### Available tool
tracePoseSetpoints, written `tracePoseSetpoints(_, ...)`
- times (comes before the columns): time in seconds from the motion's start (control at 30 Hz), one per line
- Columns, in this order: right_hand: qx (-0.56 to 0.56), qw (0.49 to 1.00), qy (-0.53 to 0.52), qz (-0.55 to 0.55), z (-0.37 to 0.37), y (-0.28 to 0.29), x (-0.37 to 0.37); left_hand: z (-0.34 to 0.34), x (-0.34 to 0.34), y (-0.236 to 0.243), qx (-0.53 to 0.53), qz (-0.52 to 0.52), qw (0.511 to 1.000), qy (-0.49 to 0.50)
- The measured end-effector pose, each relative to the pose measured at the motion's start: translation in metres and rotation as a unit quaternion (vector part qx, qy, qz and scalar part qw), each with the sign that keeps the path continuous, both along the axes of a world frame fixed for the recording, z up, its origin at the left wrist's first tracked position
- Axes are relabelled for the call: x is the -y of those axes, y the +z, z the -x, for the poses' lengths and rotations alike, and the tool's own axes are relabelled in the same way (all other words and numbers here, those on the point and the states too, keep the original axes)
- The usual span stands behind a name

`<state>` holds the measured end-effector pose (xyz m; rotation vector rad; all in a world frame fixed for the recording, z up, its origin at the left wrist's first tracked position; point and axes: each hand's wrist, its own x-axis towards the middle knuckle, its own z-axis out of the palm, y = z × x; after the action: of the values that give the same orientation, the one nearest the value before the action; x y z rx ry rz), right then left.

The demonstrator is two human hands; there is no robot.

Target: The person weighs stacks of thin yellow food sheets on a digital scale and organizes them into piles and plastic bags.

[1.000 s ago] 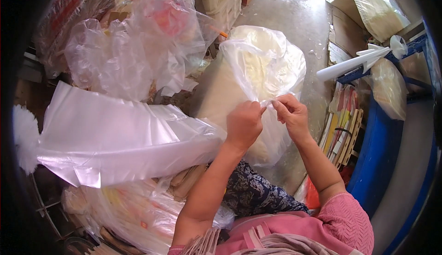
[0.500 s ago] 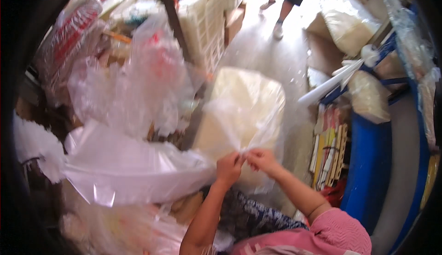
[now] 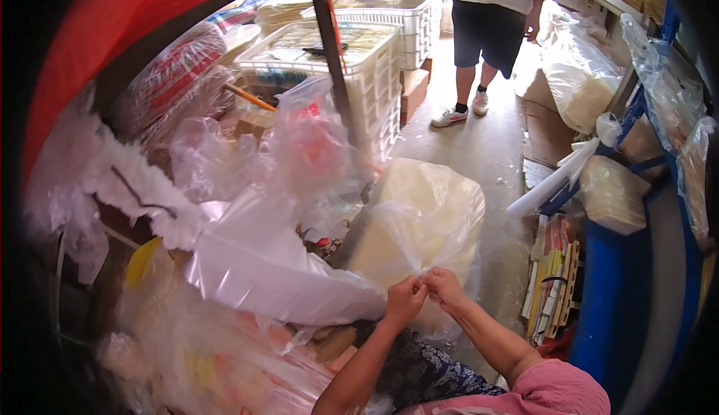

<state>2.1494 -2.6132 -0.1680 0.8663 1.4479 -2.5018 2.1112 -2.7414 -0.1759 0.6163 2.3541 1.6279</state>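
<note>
A large clear plastic bag (image 3: 431, 224) stands before me, filled with a pale cream block-like mass. Its mouth is gathered into a twisted neck at my fingers. My left hand (image 3: 405, 299) is closed, pinching this neck from the left. Right beside it, my right hand (image 3: 443, 289) is closed on the same gathered plastic, the fingertips of both hands meeting. The exact form of the twist between the fingers is hidden. A glossy white plastic sheet (image 3: 277, 273) lies to the left, its tip reaching near my left wrist.
Crumpled clear bags (image 3: 225, 347) heap at lower left. White plastic crates (image 3: 367, 63) stand beyond a dark post (image 3: 329, 48). Another person (image 3: 490, 25) stands in the aisle. On the right are a blue panel (image 3: 610, 288), bundled slats (image 3: 550, 280) and a filled bag (image 3: 613, 194).
The view has tilted up and shifted left, so more of the other person and crates shows. Both my hands stay closed together at the bag's neck.
</note>
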Motion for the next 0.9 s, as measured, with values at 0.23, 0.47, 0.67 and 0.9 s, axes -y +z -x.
tracePoseSetpoints(0.23, 0.018, 0.998, 0.032, -0.048, -0.010, 0.021, -0.001, -0.020, 0.003, 0.008, 0.037, -0.037, 0.998, 0.016)
tracePoseSetpoints(0.47, 0.045, 0.999, 0.024, -0.018, -0.025, 0.016, 0.003, -0.032, 0.005, 0.022, 0.099, -0.040, 0.994, 0.012)
tracePoseSetpoints(0.67, 0.038, 0.999, 0.013, 0.018, -0.035, 0.025, 0.002, -0.026, 0.012, 0.030, 0.077, -0.021, 0.997, -0.006)
tracePoseSetpoints(0.9, -0.140, 0.846, 0.084, -0.507, 0.001, 0.031, -0.029, 0.007, 0.013, 0.036, 0.206, -0.042, 0.977, -0.014)
